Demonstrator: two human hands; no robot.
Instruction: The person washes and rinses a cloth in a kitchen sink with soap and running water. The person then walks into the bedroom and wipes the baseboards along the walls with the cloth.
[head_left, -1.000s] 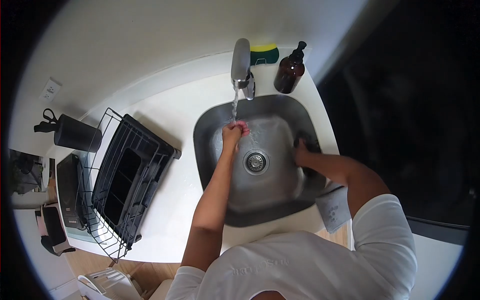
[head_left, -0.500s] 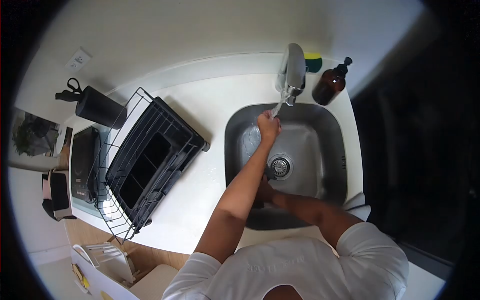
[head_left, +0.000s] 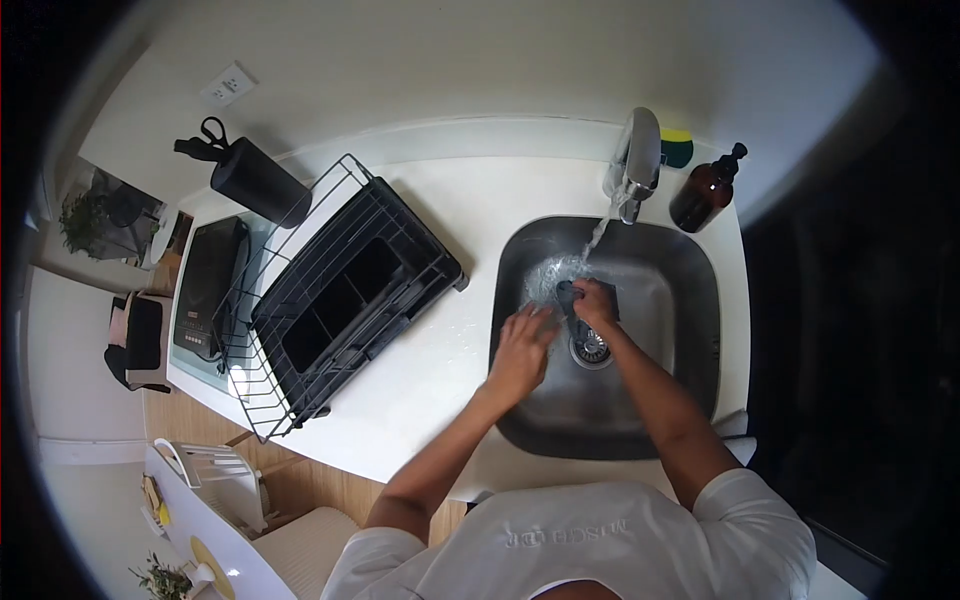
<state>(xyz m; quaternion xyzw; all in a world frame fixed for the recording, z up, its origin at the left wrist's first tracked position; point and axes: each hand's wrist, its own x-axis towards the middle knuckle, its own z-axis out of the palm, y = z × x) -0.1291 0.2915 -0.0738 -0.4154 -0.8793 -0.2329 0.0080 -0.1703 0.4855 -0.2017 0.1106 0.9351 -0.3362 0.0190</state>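
My right hand (head_left: 597,303) is closed around a dark grey, flat-looking utensil (head_left: 568,297) over the sink; its exact kind is not clear. To the left of it is my left hand (head_left: 524,350), slightly blurred, with fingers apart and nothing visible in them. Water (head_left: 597,238) runs from the chrome faucet (head_left: 636,160) and splashes into the steel sink (head_left: 650,410) just behind the utensil. Below my right hand lies the drain strainer (head_left: 592,348), partly covered by the utensil's lower end.
Left of the sink stands a black dish rack (head_left: 360,300) on the white counter (head_left: 440,390). Behind it are a black knife holder (head_left: 258,182) and a cooktop (head_left: 212,280). A brown soap bottle (head_left: 703,195) and a yellow-green sponge (head_left: 677,148) sit by the faucet.
My left hand has come down from the faucet and opened. My right hand has moved up the sink with the dark utensil, near the stream. The view has shifted somewhat.
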